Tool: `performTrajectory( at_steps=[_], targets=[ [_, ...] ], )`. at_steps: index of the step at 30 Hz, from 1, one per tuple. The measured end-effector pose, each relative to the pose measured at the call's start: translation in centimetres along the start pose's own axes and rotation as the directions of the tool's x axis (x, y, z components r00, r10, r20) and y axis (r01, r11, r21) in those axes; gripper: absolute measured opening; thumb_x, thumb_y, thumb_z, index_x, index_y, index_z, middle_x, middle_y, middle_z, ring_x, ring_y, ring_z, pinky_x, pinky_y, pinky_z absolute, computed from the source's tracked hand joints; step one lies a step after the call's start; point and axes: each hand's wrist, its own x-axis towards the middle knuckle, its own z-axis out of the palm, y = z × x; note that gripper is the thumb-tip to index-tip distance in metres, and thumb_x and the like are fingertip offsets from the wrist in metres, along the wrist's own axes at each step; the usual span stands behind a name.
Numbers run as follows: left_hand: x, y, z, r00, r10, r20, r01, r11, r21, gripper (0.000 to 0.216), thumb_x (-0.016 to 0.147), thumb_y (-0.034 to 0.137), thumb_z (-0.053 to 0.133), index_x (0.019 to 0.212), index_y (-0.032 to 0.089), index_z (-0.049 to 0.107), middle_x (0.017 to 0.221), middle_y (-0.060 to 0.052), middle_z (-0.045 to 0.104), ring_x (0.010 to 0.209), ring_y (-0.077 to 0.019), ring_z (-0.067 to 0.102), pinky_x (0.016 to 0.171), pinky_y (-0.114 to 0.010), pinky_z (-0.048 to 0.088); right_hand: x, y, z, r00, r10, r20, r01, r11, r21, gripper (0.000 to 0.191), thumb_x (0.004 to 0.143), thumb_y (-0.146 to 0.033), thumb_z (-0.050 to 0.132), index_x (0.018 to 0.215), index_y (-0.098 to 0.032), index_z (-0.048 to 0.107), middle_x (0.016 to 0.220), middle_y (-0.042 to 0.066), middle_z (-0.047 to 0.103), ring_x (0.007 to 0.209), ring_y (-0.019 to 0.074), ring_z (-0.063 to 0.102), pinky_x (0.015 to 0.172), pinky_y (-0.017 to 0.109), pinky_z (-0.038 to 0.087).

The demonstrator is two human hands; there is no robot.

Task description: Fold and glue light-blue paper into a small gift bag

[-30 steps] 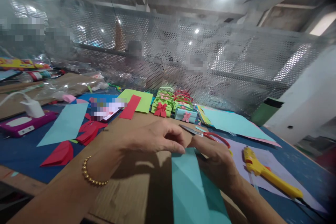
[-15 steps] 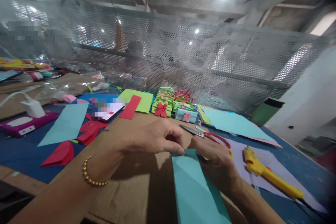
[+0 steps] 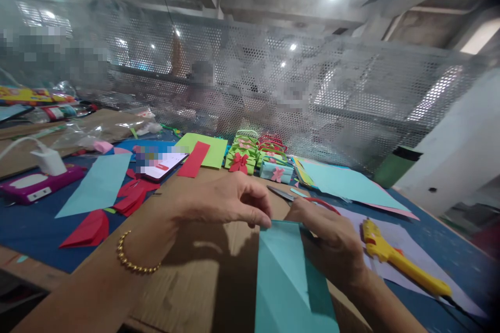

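Note:
A long strip of light blue paper (image 3: 289, 276) runs from the bottom of the view up to both hands, its far end raised toward them. My left hand (image 3: 230, 200), with a gold bead bracelet (image 3: 135, 268) at the wrist, pinches the paper's far left corner between thumb and curled fingers. At the far right corner my right hand (image 3: 328, 229) is closed on the edge; its fingertips are partly hidden. Just beyond the right hand lie red-handled scissors (image 3: 281, 193), their grips partly covered by it. Brown cardboard (image 3: 187, 286) spreads beneath.
A yellow glue gun (image 3: 406, 263) rests on pale paper at right. Small paper bags with bows (image 3: 239, 161) stand at the back. Red paper pieces (image 3: 88, 229), a phone (image 3: 164, 166) and a purple power strip (image 3: 42, 184) are left. Blue sheets (image 3: 351, 182) lie back right.
The far edge of the blue paper is now more exposed between my hands, which have moved slightly apart. My right hand has shifted a little right, covering more of the scissors' handles.

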Motion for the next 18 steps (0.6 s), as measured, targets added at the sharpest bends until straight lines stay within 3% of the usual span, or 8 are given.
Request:
performTrajectory(
  at_steps=[5,11,18],
  targets=[
    [-0.1,0.3,0.1,0.999,0.011,-0.043,-0.007,0.995,0.098,0.013,0.086,0.030,0.070,0.085,0.017,0.071,0.079,0.001,0.067,0.072,-0.0110,0.057,0.063,-0.022,0.041,-0.2,0.2,0.3,1.000,0.025,-0.018,-0.025,1.000,0.010,0.023,0.090,-0.008,0.054,0.071,-0.019,0.059,0.061,0.000,0.059,0.054,0.0106,0.055,0.052,0.022,0.042],
    [0.1,1.0,0.5,0.996,0.076,-0.038,-0.071,0.990,0.118,0.010,0.087,0.018,0.065,0.078,0.014,0.068,0.071,0.002,0.061,0.067,-0.0088,0.055,0.062,-0.020,0.040,-0.2,0.2,0.2,1.000,0.027,-0.003,-0.027,1.000,0.003,0.024,0.090,-0.005,0.051,0.071,-0.019,0.060,0.061,0.000,0.059,0.055,0.0107,0.054,0.052,0.022,0.041],
    [-0.2,0.6,-0.1,1.000,-0.011,0.013,0.009,0.992,0.123,0.009,0.088,0.025,0.068,0.084,0.018,0.072,0.076,0.002,0.068,0.070,-0.0103,0.060,0.063,-0.021,0.041,-0.1,0.1,0.1,0.999,-0.035,0.011,0.035,0.999,-0.001,0.023,0.090,-0.007,0.052,0.072,-0.018,0.061,0.062,0.001,0.057,0.055,0.0113,0.052,0.053,0.023,0.040]
  ],
)
